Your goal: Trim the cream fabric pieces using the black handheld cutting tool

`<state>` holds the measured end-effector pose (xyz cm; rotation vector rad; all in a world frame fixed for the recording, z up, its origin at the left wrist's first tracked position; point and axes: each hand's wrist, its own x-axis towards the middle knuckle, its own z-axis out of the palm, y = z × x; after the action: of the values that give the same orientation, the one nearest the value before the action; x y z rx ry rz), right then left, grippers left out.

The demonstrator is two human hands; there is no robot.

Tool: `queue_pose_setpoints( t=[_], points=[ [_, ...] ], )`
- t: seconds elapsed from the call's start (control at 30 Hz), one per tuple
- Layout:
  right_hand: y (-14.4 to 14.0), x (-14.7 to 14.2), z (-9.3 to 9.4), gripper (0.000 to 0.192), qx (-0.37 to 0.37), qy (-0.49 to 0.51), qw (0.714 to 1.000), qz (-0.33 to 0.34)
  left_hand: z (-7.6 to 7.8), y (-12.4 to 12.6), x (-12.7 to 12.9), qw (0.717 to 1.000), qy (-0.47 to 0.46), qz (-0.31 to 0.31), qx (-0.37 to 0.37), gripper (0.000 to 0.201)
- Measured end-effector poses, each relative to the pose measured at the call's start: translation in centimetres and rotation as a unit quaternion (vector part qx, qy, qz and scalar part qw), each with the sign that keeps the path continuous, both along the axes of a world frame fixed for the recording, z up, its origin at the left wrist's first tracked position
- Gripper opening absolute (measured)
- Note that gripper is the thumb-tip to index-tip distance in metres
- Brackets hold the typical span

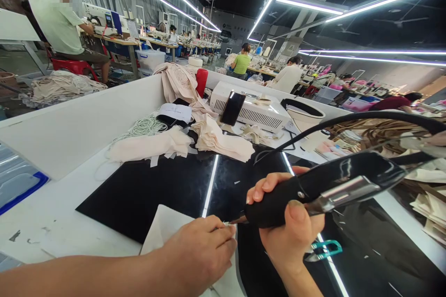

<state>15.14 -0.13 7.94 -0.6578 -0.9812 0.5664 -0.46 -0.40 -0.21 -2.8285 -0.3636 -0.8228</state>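
Observation:
My right hand (292, 227) is wrapped around the thick black grip of a corded handheld tool (324, 185), which has a metal lever along its side and a narrow metal tip. That tip points left and meets the edge of a cream fabric piece (167, 222). The fabric is pinched in the closed fingers of my left hand (202, 253), right beside the tip, and the hand covers much of it. Both hands are over a glossy black board (139, 195). Teal-handled thread snips (325, 249) lie on the board just right of my right wrist.
Cream fabric stacks (225, 144), pale green cord (148, 125), a phone (232, 107) and a white vented box (261, 111) sit beyond the board. A white partition (87, 123) borders the table. The tool's black cable (334, 123) arches rightward. A person (57, 23) sits at a sewing machine.

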Motion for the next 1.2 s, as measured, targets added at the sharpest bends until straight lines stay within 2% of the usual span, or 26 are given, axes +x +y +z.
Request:
queue_pose_setpoints(
  t=[0.17, 0.33, 0.47, 0.57, 0.67, 0.77, 0.9, 0.97, 1.2],
  points=[
    [0.0, -0.2, -0.1, 0.032, -0.015, -0.013, 1.0, -0.008, 0.0, -0.1, 0.0, 1.0, 0.008, 0.004, 0.003, 0.017],
    [-0.3, 0.5, 0.5, 0.04, -0.018, -0.029, 0.999, -0.003, 0.8, 0.3, -0.2, 0.999, 0.033, -0.001, -0.014, 0.013],
    [-1.3, 2.0, 1.6, 0.047, -0.03, -0.059, 0.998, -0.024, 1.9, 1.8, -1.0, 0.998, 0.041, 0.022, -0.031, 0.011],
    [-2.7, 3.0, 2.2, 0.043, -0.038, -0.089, 0.994, -0.058, 2.3, 3.3, -1.7, 0.995, 0.045, 0.057, -0.063, 0.009],
    [-4.1, 3.2, 2.4, 0.037, -0.043, -0.077, 0.994, -0.07, 2.4, 3.9, -1.8, 0.996, 0.018, 0.072, -0.051, 0.013],
    [-5.2, 2.8, 2.4, 0.035, -0.031, -0.047, 0.996, -0.068, 2.5, 3.2, -1.4, 0.998, -0.036, 0.03, -0.046, 0.018],
    [-5.8, 2.5, 2.2, 0.035, -0.016, -0.031, 0.997, -0.071, 2.5, 1.6, -0.4, 0.989, -0.061, -0.065, -0.118, 0.017],
    [-5.9, 2.4, 2.0, 0.035, -0.013, -0.027, 0.997, -0.069, 2.4, 1.1, 0.1, 0.985, -0.047, -0.09, -0.138, 0.017],
    [-6.0, 2.3, 1.2, 0.036, -0.016, -0.027, 0.998, -0.058, 1.8, 1.1, 0.8, 0.982, -0.002, -0.079, -0.172, 0.004]
  ],
)
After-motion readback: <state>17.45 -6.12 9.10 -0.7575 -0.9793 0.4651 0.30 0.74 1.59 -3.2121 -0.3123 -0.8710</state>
